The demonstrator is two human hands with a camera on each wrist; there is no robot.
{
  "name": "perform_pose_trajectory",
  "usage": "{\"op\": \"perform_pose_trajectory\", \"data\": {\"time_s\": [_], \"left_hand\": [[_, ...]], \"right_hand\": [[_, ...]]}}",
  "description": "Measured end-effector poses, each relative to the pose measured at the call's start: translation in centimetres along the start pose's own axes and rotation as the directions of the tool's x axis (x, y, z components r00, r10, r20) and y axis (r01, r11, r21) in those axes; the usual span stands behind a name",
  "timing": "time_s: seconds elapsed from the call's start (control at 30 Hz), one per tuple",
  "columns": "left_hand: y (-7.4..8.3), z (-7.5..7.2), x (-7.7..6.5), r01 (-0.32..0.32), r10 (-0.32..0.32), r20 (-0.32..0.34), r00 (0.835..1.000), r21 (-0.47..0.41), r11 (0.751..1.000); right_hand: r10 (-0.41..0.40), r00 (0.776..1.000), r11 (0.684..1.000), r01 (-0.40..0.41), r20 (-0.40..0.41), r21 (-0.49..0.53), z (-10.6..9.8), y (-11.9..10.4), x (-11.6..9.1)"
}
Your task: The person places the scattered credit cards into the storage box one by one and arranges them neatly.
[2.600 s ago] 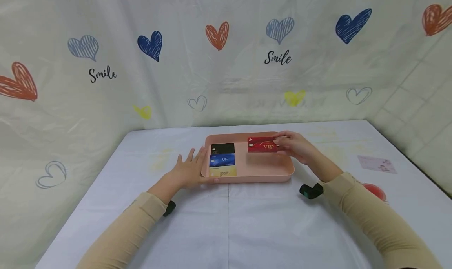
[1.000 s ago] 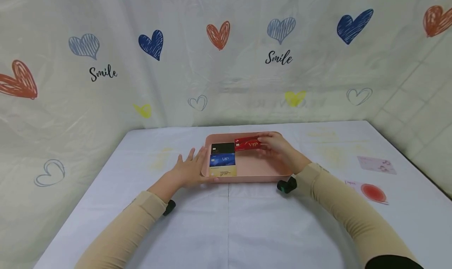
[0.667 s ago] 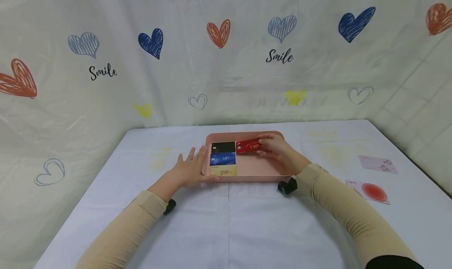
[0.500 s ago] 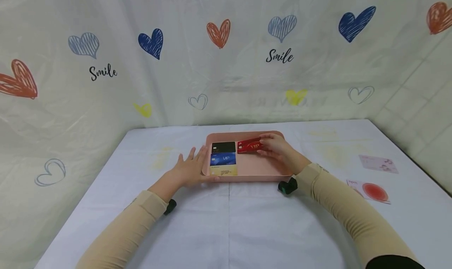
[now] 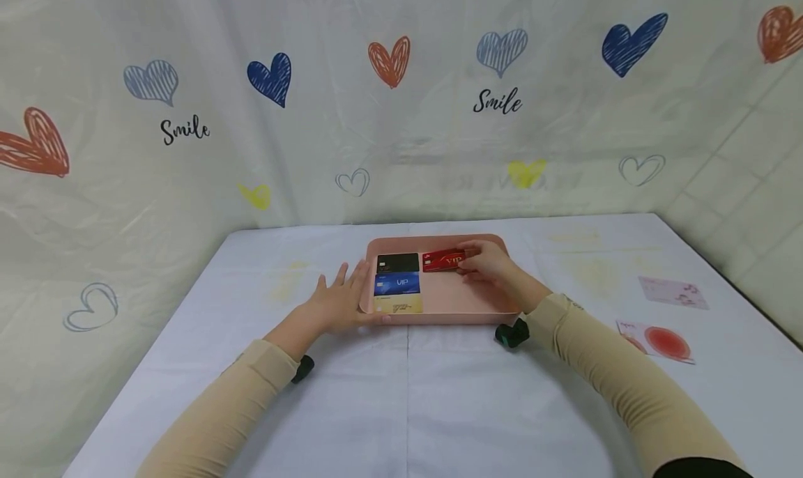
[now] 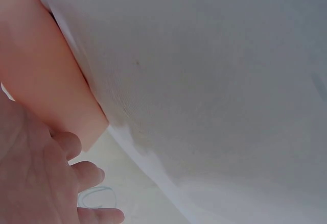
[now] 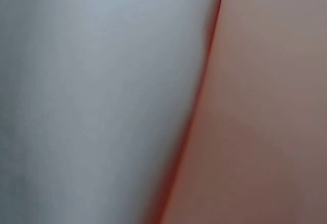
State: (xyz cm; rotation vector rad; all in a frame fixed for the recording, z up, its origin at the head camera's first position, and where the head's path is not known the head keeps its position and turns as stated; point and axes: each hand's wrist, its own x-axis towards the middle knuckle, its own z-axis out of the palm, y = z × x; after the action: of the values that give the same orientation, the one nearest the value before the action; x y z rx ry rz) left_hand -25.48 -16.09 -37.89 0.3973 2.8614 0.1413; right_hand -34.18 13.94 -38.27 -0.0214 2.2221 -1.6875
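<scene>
A pink tray (image 5: 458,298) lies on the white-covered table. Along its left side a black VIP card (image 5: 398,263), a blue VIP card (image 5: 396,283) and a gold card (image 5: 398,304) form a column. To the right of the black one is a red VIP card (image 5: 439,260), its right end pinched by my right hand (image 5: 492,263). My left hand (image 5: 335,304) rests at the tray's left end, fingers spread and thumb along the front rim. In the left wrist view, the left hand (image 6: 36,168) is beside the tray wall (image 6: 48,55). The right wrist view holds only blurred tray (image 7: 265,81) and cloth.
On the right of the table are a flat pale pink rectangle (image 5: 673,293) and another with a red round patch (image 5: 668,342). A white curtain (image 5: 439,136) with printed hearts hangs behind the table. A dark wrist camera (image 5: 512,333) sits under the right cuff.
My right hand has carried the red card leftward over the tray to beside the black card. Its slight tilt has since levelled out. My left hand has stayed in place.
</scene>
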Motion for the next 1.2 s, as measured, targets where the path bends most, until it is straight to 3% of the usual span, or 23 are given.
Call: {"op": "perform_pose_trajectory", "data": {"time_s": [0.13,0.27,0.37,0.5,0.87,1.03,1.2], "left_hand": [[-0.1,0.2,0.1,-0.001,0.001,-0.005,1.000,0.002,1.000],[-0.1,0.2,0.0,-0.003,0.003,-0.009,1.000,0.007,1.000],[0.0,0.2,0.0,-0.004,0.004,-0.009,1.000,0.007,1.000],[0.0,0.3,0.0,-0.003,0.003,-0.002,1.000,0.001,1.000],[0.0,0.2,-0.1,-0.003,0.003,0.003,1.000,-0.001,1.000],[-0.1,0.1,-0.1,-0.001,0.001,0.005,1.000,-0.002,1.000],[-0.2,0.1,-0.1,0.002,-0.002,0.005,1.000,-0.014,1.000]], "right_hand": [[-0.055,0.998,0.983,0.053,-0.006,-0.176,0.0,0.3,0.2],[-0.139,0.990,0.913,0.134,0.015,-0.385,-0.3,0.6,0.6],[-0.169,0.984,0.866,0.171,0.047,-0.470,-0.7,0.7,0.6],[-0.170,0.982,0.828,0.189,0.084,-0.527,-0.9,0.7,0.6],[-0.211,0.968,0.666,0.245,0.137,-0.704,-0.7,0.4,0.5],[-0.207,0.966,0.643,0.255,0.157,-0.723,-0.4,0.2,0.4],[-0.220,0.956,0.592,0.291,0.197,-0.751,-0.1,0.0,0.5]]}}
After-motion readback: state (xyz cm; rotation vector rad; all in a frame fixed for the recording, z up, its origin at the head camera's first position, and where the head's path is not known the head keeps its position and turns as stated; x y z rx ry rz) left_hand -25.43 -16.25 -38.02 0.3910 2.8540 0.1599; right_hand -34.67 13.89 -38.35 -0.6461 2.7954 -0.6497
